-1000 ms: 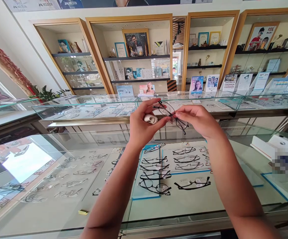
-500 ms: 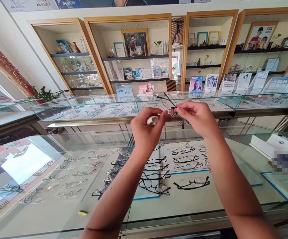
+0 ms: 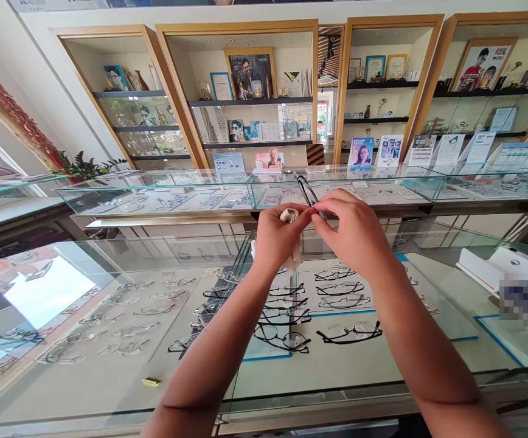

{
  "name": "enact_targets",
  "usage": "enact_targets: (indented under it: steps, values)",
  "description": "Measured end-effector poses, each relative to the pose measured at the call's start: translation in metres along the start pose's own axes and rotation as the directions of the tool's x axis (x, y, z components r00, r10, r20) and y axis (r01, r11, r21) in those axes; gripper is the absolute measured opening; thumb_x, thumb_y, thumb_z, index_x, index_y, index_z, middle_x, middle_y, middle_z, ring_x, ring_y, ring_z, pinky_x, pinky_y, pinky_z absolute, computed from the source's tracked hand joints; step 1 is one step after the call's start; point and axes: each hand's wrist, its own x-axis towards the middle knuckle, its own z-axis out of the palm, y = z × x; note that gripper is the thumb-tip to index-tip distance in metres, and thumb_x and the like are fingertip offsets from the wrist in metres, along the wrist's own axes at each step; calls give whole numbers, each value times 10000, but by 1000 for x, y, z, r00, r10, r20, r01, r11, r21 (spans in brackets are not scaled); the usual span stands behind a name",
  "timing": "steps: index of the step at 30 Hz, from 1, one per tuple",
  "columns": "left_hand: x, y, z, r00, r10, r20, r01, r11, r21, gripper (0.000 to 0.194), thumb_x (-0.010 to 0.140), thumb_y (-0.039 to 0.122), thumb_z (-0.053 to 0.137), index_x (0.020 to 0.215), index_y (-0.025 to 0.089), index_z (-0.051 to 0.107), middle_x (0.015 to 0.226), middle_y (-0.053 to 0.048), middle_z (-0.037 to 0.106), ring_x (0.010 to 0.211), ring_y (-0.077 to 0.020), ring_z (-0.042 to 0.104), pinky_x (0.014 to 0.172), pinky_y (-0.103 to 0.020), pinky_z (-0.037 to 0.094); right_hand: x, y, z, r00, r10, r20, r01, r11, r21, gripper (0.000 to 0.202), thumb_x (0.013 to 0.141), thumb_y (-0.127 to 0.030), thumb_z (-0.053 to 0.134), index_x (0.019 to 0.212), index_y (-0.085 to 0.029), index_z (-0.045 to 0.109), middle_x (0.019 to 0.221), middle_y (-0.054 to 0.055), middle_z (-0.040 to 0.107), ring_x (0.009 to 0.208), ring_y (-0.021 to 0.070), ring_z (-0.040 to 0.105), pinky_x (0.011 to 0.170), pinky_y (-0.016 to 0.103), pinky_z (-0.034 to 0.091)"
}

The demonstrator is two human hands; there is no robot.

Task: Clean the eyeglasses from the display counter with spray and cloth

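Both hands up at chest height over the glass counter (image 3: 109, 286), meeting in the middle. Right hand (image 3: 355, 234) has fingers closed around a pair of black thin-rim glasses (image 3: 308, 191); only part of the frame and 1 lens rim stick up above the knuckles, the rest is hidden behind the hand. Left hand (image 3: 278, 238) is pinched shut on a small white cloth (image 3: 290, 215), thumb and fingertips pressed against the frame right where the 2 hands touch. A tail of cloth hangs below the left palm.

Handling, as a judgement: glasses look very light, thin wire frame, springy but easy to bend, lenses smudge and scratch. Best held at the bridge or rim edge, or at the hinge end, not on the lens face and not by 1 temple tip alone. Cloth is soft, limp, no weight, bunches easily, gives the fingers grip on a slick lens.

Under the glass: rows of other frames on display trays (image 3: 332, 316), dark ones near centre, paler ones to the left. A small yellow tag (image 3: 151, 382) lies on the counter near the left forearm. A white box (image 3: 496, 264) sits on the counter at right. Behind, a second glass counter, then wooden shelves (image 3: 250, 103) with posters and leaflets. No other people's hands in view.
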Motion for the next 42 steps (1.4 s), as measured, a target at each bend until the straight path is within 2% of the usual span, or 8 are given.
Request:
enact_targets:
  steps: [5, 11, 16, 21, 27, 33, 38, 42]
  values:
    - [-1, 4, 1, 999, 2, 37, -7, 992, 126, 159, 862, 369, 812, 849, 213, 837, 767, -21, 771, 675, -146, 583, 639, -291, 464, 1, 25, -22, 994, 83, 74, -85, 996, 25, 145, 1028, -304, 706, 917, -240, 774, 928, 49, 801, 789, 217, 693, 745, 391, 502]
    - [-5, 7, 11, 953, -11, 303, -128, 891, 435, 128, 883, 274, 719, 900, 205, 825, 763, -16, 757, 640, -144, 547, 663, -306, 417, -17, 113, -27, 974, 217, -63, -208, 971, 121, 163, 1047, -324, 631, 1050, -252, 777, 732, -6, 660, 671, 189, 600, 691, 347, 430]
    - [-24, 3, 37, 815, -189, 547, -320, 641, 698, 172, 882, 227, 669, 912, 227, 838, 847, -68, 808, 789, -234, 693, 666, -337, 387, -59, 174, -7, 933, 329, -147, -314, 942, 119, 285, 1109, -441, 513, 1043, -250, 714, 665, -30, 593, 595, 181, 522, 671, 335, 378]
    - [-46, -5, 61, 641, -368, 674, -474, 501, 724, 207, 931, 259, 624, 981, 233, 823, 987, -101, 843, 908, -291, 774, 663, -340, 407, -79, 209, 17, 900, 423, -105, -429, 903, -38, 532, 1157, -644, 318, 802, -283, 479, 599, -4, 541, 594, 198, 472, 678, 363, 327]
    - [-65, -13, 77, 451, -511, 732, -582, 453, 675, 259, 950, 172, 572, 1003, 193, 825, 998, -142, 842, 992, -324, 799, 695, -353, 458, -80, 214, 25, 880, 474, -30, -474, 873, -113, 777, 1015, -972, 242, 653, -284, 242, 572, -25, 255, 611, 173, 220, 633, 392, 193]
    - [-73, -19, 85, 402, -544, 736, -620, 430, 656, 274, 991, 172, 562, 1064, 169, 826, 1073, -168, 843, 1085, -355, 797, 710, -359, 470, -80, 203, 18, 880, 474, -21, -474, 878, -59, 735, 1072, -849, 414, 664, -267, 225, 638, -33, 223, 649, 158, 218, 629, 374, 198]
    - [-75, -21, 87, 369, -564, 739, -626, 437, 646, 267, 997, 177, 568, 1076, 156, 822, 1090, -171, 844, 1083, -362, 800, 700, -373, 467, -77, 202, 19, 809, 587, 34, -583, 809, -74, 721, 1090, -675, 585, 616, -279, 213, 624, -56, 144, 633, 142, 178, 608, 372, 187]
    - [-76, -22, 88, 364, -558, 746, -632, 441, 638, 273, 987, 168, 563, 1086, 154, 817, 1088, -171, 845, 1088, -371, 803, 701, -383, 468, -77, 203, 22, 795, 605, 44, -604, 796, -34, 721, 1093, -706, 565, 626, -284, 214, 614, -57, 142, 634, 141, 174, 589, 369, 182]
